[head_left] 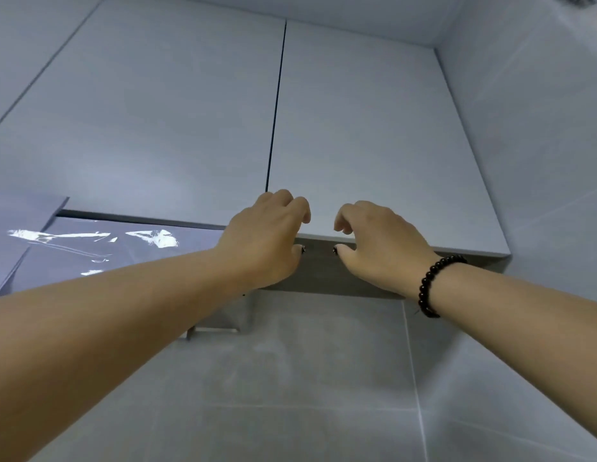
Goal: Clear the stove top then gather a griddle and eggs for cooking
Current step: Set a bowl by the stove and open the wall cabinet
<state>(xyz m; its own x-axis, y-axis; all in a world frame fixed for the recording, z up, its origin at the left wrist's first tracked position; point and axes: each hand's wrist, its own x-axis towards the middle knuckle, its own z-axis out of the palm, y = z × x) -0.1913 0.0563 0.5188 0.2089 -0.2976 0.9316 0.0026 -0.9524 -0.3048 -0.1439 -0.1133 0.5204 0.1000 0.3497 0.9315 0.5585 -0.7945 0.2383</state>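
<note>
Grey matte tiled wall (290,378) fills lower frame; flat, handleless pale wall cabinet doors (357,128) fill the upper half, shut, contents hidden. Glossy dark panel (107,248) at left. Left hand (267,241) and right hand (373,248), beaded black bracelet (430,285), fingers curled at right door's bottom edge, centre frame. Griddle, eggs: not visible.

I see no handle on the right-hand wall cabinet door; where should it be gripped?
Grip the right door along its bottom edge, coming from below near the centre gap. The flat front offers no knob; both hands, left and right, appear to pinch that lip there.
</note>
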